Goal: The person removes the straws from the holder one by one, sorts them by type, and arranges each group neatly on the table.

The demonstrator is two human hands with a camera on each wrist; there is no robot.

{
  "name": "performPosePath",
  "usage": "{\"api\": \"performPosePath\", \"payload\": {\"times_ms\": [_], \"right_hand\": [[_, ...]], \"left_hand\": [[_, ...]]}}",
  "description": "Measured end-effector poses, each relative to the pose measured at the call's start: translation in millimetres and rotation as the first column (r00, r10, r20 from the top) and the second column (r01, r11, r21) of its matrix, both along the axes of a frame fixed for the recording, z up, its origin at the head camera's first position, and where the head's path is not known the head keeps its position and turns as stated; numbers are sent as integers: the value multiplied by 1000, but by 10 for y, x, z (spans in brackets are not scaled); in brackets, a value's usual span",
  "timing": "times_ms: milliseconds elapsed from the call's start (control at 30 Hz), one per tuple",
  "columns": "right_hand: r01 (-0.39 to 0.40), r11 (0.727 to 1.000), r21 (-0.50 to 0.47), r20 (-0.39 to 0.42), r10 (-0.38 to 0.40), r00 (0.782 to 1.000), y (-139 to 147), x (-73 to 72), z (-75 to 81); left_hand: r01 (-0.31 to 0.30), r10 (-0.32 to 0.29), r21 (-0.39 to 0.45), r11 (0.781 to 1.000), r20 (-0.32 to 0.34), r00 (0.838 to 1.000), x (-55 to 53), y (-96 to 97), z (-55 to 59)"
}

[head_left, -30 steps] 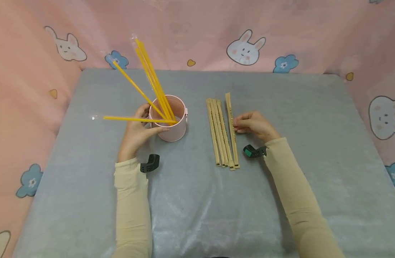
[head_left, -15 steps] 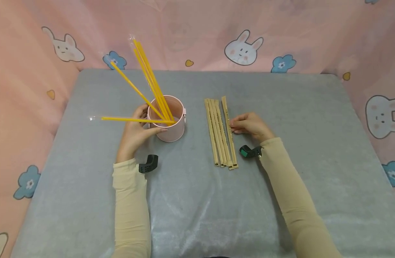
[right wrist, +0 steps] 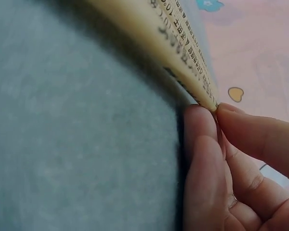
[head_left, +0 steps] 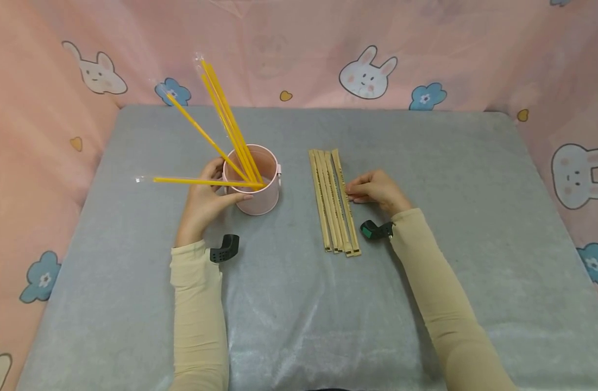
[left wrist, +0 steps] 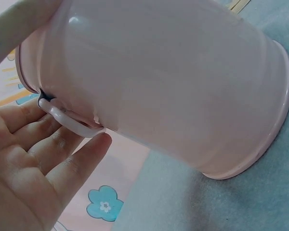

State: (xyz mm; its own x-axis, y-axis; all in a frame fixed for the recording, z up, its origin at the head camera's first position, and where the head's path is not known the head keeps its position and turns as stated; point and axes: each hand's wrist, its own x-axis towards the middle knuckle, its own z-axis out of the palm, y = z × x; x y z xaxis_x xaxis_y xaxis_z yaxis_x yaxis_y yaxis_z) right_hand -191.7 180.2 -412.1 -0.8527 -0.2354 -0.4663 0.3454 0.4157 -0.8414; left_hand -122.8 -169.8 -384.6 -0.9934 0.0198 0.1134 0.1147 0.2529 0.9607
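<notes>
A pink pail stands upright on the table, with my left hand holding its left side, thumb along the near rim. In the left wrist view its small side handle lies against my fingers. Several yellow straws in clear wrappers lean out of the pail; one juts left almost level over my hand. To the pail's right, several long brown paper-wrapped straws lie side by side. My right hand pinches the edge of the rightmost paper-wrapped straw between thumb and finger, as the right wrist view shows.
A grey cloth covers the table. A pink curtain printed with rabbits and flowers hangs behind it and along both sides. Each wrist carries a black camera mount.
My right hand has moved a little left, bringing the rightmost paper-wrapped straw closer against the others and more in line with them. My left hand keeps its hold on the pail.
</notes>
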Motion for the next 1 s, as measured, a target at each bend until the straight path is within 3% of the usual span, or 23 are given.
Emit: {"api": "performPosePath", "payload": {"times_ms": [467, 1000], "right_hand": [[-16, 999, 43, -44, 17, 999, -18, 0, -14], [-39, 995, 90, -96, 48, 994, -40, 106, -1]], "left_hand": [[1, -1, -12, 1000, 10, 1000, 1, 3, 12], [2, -2, -1, 1000, 16, 1000, 13, 0, -5]]}}
